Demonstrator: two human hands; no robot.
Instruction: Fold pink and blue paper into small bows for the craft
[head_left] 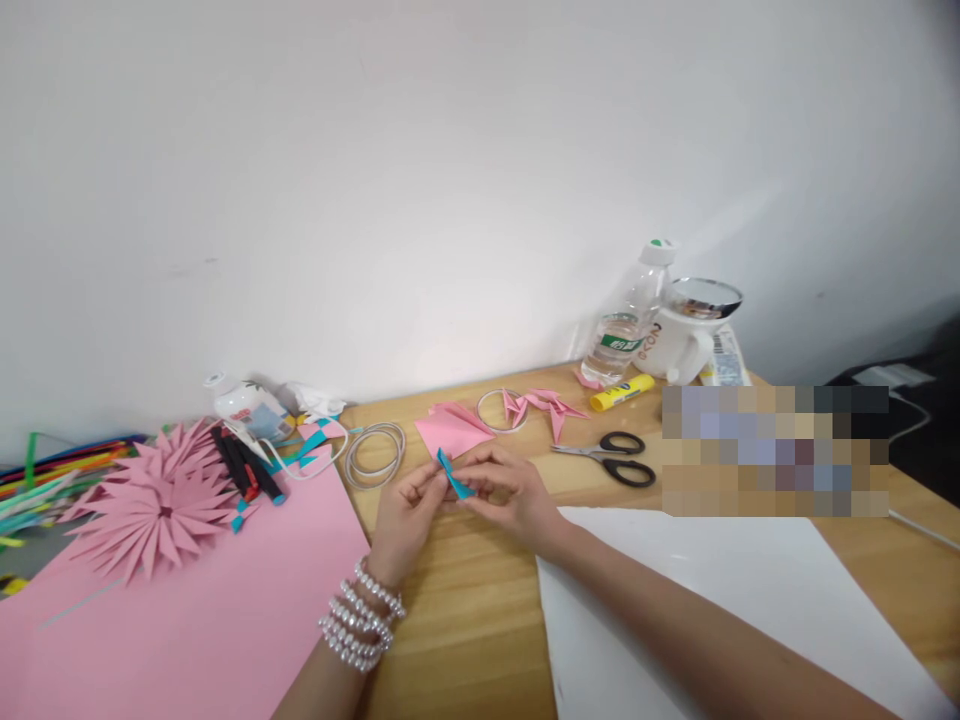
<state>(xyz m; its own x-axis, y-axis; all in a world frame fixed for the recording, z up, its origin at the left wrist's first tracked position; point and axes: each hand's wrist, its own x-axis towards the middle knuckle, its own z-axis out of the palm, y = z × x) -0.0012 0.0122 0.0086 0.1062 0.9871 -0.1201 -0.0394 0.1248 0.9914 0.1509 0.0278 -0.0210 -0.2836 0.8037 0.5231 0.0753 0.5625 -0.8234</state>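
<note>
Between my two hands is a small folded piece of blue paper (456,484), held slightly above the wooden table (457,620). My left hand (415,498) pinches its left side, a beaded bracelet wound round the wrist. On the other side, my right hand (506,488) grips the paper with thumb and fingers. Just behind the hands lies folded pink paper (452,428). Pink folded paper pieces (553,408) rest farther right, by a thin ring (484,412). Black-handled scissors (611,458) lie to the right of my right hand.
Pink sheet (202,640) at left carries pink paper flowers (161,510). Dark-handled tools (244,465), a white bottle (251,405) and coiled rings (373,455) are nearby. White board (697,590) lies right. Glue stick (622,392), water bottle (622,330) and mug (671,345) stand near the wall.
</note>
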